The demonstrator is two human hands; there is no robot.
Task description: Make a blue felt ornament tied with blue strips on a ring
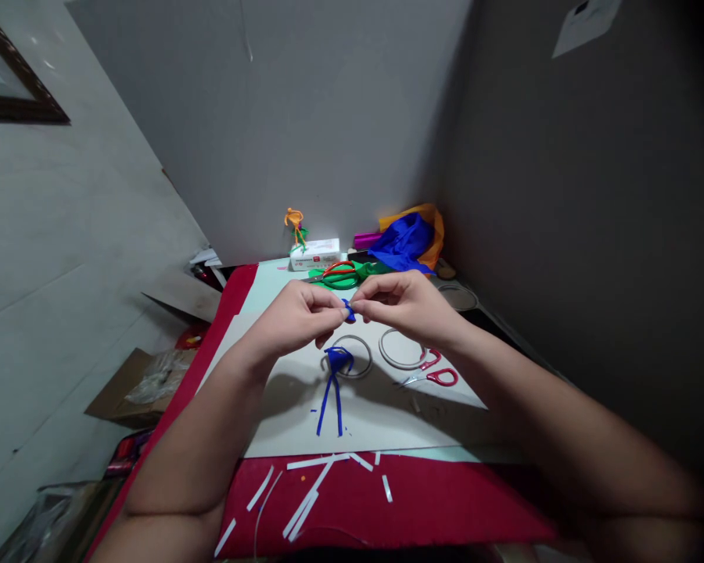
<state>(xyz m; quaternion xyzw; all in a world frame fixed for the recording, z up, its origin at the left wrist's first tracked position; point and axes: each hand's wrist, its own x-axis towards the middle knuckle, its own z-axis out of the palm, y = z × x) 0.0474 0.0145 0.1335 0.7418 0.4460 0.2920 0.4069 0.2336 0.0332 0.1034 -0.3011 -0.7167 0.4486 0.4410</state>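
A small blue ribbon piece [348, 310] is pinched between the left hand [296, 317] and right hand [402, 305], brought together above the ribbon-tied metal ring [347, 357], apparently for folding.

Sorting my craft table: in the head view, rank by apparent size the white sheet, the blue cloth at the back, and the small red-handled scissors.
1. white sheet
2. blue cloth
3. small red-handled scissors
The cloth lies farther away, so it may look undersized.
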